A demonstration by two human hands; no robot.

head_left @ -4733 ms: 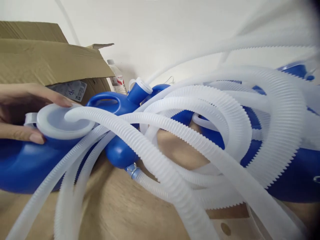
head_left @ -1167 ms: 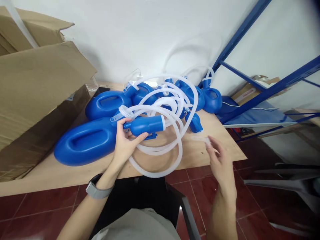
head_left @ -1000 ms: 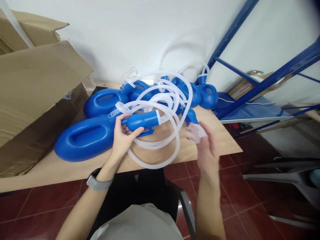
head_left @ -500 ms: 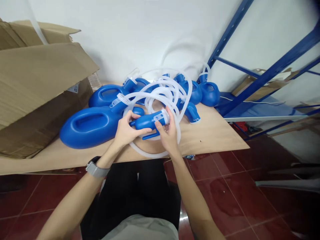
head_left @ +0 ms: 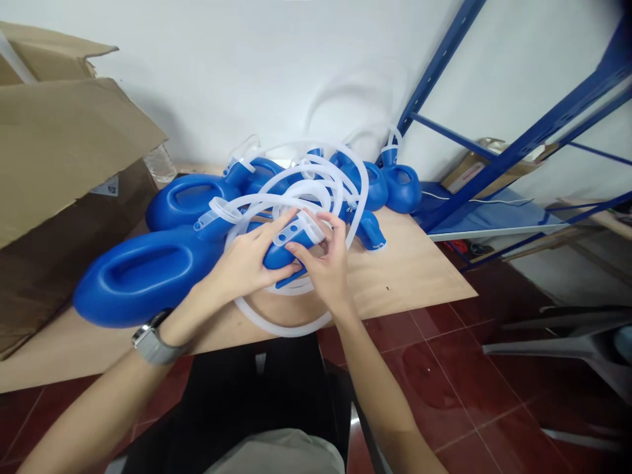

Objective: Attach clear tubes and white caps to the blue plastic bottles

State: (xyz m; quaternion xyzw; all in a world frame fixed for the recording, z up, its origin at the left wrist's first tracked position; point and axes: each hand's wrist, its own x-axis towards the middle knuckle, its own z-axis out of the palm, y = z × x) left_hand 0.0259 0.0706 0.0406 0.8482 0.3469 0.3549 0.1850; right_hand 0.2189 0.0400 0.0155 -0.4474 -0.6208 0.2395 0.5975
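Observation:
Between my hands is a blue plastic piece (head_left: 274,257) with a white cap (head_left: 307,232) and a white strap with holes on its end. My left hand (head_left: 249,258) wraps round the blue body from the left. My right hand (head_left: 323,264) grips the cap end, its thumb on the blue plastic. A thin blue part (head_left: 290,279) shows under the piece, partly hidden by my fingers. Clear-white corrugated tubing (head_left: 279,330) loops around and beneath both hands. Just left of my left hand lies a large blue handled bottle (head_left: 148,271) with a white-capped neck.
More blue bottles (head_left: 402,191) with hoses stand along the wall on the wooden table (head_left: 415,283). A blue spout-like piece (head_left: 371,230) lies right of my hands. An open cardboard box (head_left: 74,131) fills the left side; a blue metal shelf (head_left: 484,217) stands at right.
The capped end of the held piece has tilted up, and my left hand has moved further round its body. My view has shifted slightly right, so the things on the table appear further left.

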